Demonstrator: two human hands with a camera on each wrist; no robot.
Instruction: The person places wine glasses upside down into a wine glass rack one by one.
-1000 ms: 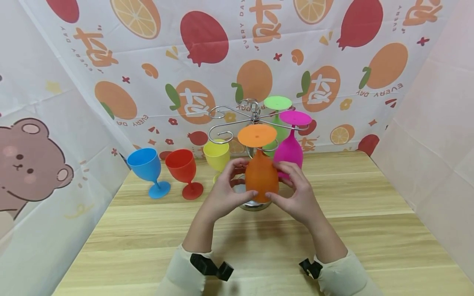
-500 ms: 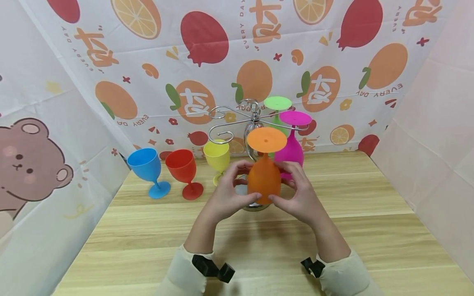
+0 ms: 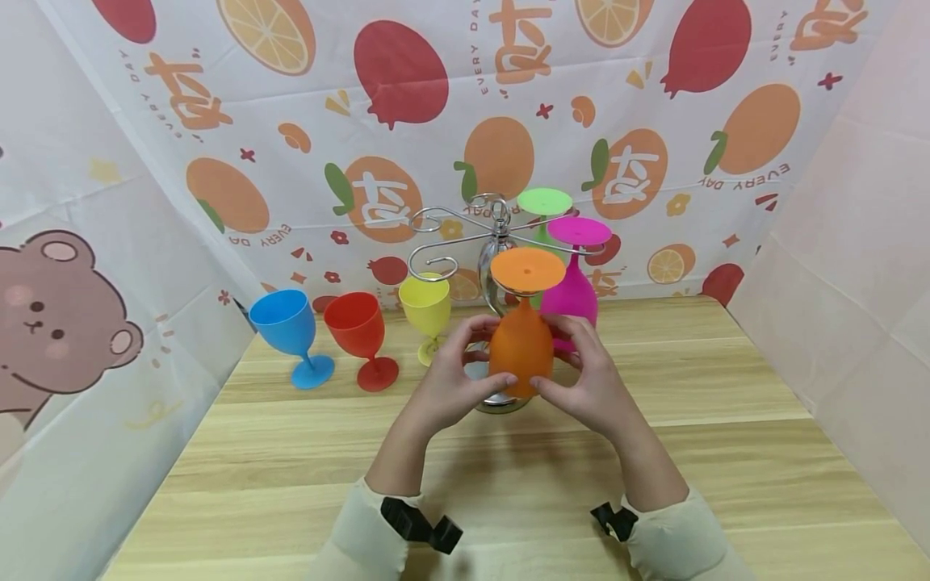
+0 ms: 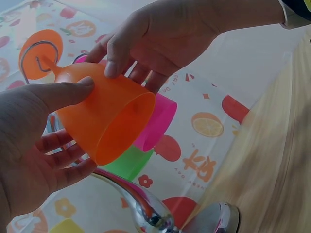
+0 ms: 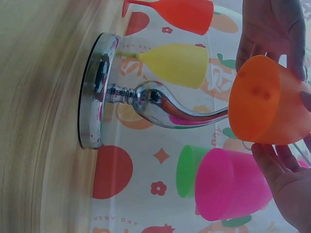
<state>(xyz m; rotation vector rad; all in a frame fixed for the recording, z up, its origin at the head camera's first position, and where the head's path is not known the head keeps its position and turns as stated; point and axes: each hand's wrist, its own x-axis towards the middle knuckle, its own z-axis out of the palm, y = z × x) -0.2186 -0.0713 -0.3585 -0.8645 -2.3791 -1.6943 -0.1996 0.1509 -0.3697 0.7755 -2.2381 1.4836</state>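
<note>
Both hands grip the bowl of an orange goblet [image 3: 521,355], which is upside down with its foot on top. My left hand [image 3: 461,375] has its thumb on the near side and its other fingers behind the bowl. Opposite it, my right hand [image 3: 584,375] curls round the right side, thumb near the rim. The open mouth [image 5: 255,99] points down. In the left wrist view, a wire curl of the chrome rack [image 3: 500,231] runs at the goblet's stem, just under the foot [image 4: 41,53]. A pink goblet [image 3: 570,292] and a green goblet [image 3: 545,202] hang inverted from the rack behind.
Left of the rack, a yellow goblet [image 3: 425,303], a red goblet [image 3: 356,327] and a blue goblet [image 3: 285,323] stand upright on the wooden table [image 3: 291,468]. The rack's round base [image 5: 95,92] rests on the table. A fruit-print cloth [image 3: 450,48] hangs behind.
Both hands have shifted the orange goblet slightly to the right, mostly in the first half second, with a tiny rise since. The other goblets and the rack stay put.
</note>
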